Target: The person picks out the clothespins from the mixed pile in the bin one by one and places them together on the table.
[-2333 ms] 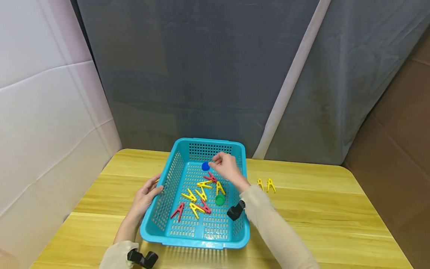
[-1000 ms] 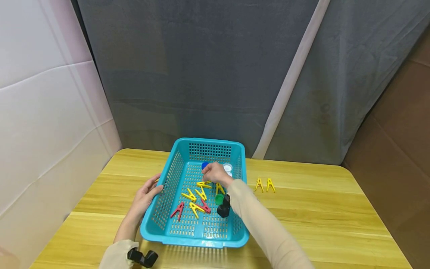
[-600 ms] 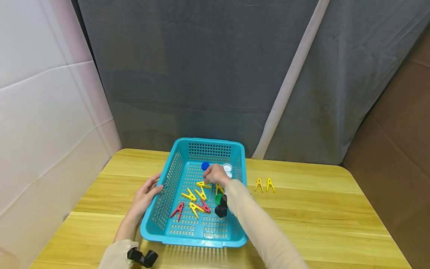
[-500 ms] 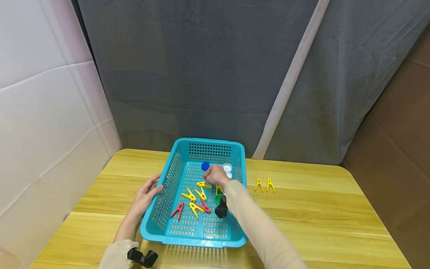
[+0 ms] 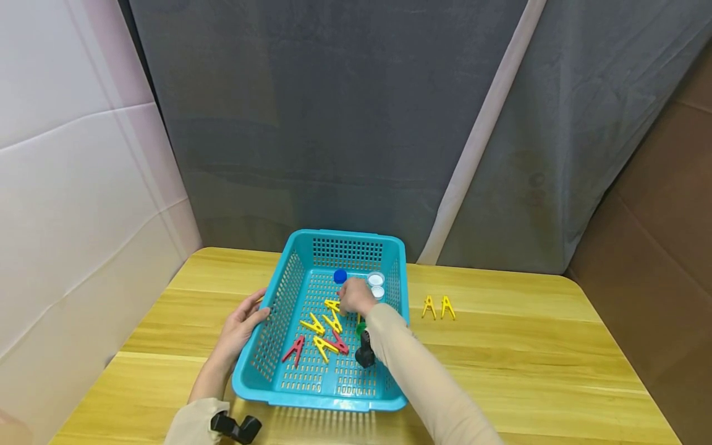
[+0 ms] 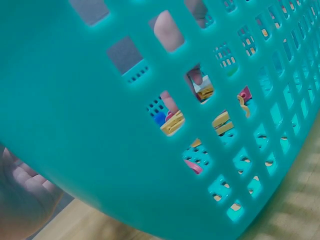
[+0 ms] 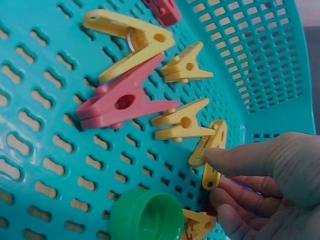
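My left hand point(image 5: 236, 330) grips the left rim of a turquoise plastic basket point(image 5: 319, 400), thumb on the rim. Inside the basket, my right hand point(image 5: 357, 296) pinches a yellow clothespin point(image 7: 218, 134), the thumb across its legs and the fingers behind. Several other yellow clothespins point(image 7: 185, 121) lie around it on the basket floor, along with red clothespins point(image 7: 125, 101). A green bottle cap point(image 7: 145, 217) sits beside them, partly hidden by my right wrist in the head view. Farther back are a blue cap point(image 5: 340, 276) and two white caps point(image 5: 376, 280).
Two yellow clothespins point(image 5: 447, 307) stand on the wooden table point(image 5: 528, 358) to the right of the basket. A grey curtain point(image 5: 345, 123) hangs behind the table, with a white panel point(image 5: 83, 185) at the left and a brown one point(image 5: 656, 216) at the right.
My right hand has come from the basket's far right part toward me and down to the yellow clothespin, which it now pinches. Both white caps have come into sight. The left hand stays put.
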Demonstrator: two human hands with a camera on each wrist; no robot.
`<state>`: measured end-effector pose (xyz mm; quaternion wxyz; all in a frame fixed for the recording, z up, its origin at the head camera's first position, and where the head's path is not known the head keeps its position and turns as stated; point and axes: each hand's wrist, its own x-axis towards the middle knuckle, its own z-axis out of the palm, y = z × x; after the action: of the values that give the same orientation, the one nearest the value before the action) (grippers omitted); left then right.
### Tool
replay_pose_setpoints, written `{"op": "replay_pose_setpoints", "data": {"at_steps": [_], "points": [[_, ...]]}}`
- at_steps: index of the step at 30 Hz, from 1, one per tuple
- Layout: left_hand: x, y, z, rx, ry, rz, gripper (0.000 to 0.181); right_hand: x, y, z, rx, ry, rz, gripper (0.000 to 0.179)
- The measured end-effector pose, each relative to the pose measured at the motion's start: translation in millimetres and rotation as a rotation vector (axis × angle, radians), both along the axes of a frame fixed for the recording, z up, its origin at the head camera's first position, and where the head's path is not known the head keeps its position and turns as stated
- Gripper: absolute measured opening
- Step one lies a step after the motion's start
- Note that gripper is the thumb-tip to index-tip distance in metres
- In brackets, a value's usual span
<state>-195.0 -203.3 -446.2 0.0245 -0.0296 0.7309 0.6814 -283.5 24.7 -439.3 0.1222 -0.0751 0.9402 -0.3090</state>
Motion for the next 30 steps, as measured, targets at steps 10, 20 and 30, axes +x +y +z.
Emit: {"op": "replay_pose_setpoints", "data": {"at_steps": [10, 20, 30], "points": [[-0.7, -0.4, -1.4, 0.001, 0.019, -0.002, 0.051, 0.3, -4.1, -3.8, 0.187, 0.086, 0.077, 0.045], [-0.5, -0.6, -2.2, -0.004, 0.019, 0.001, 0.051, -0.5, -3.4, -3.3, 0.19, 0.097, 0.083, 0.049], [-0.9, 0.1, -2.3, 0.01, 0.028, -0.001, 0.051, 0.5, 2.3, 13.2, 0.001, 0.085, 0.072, 0.059]]}}
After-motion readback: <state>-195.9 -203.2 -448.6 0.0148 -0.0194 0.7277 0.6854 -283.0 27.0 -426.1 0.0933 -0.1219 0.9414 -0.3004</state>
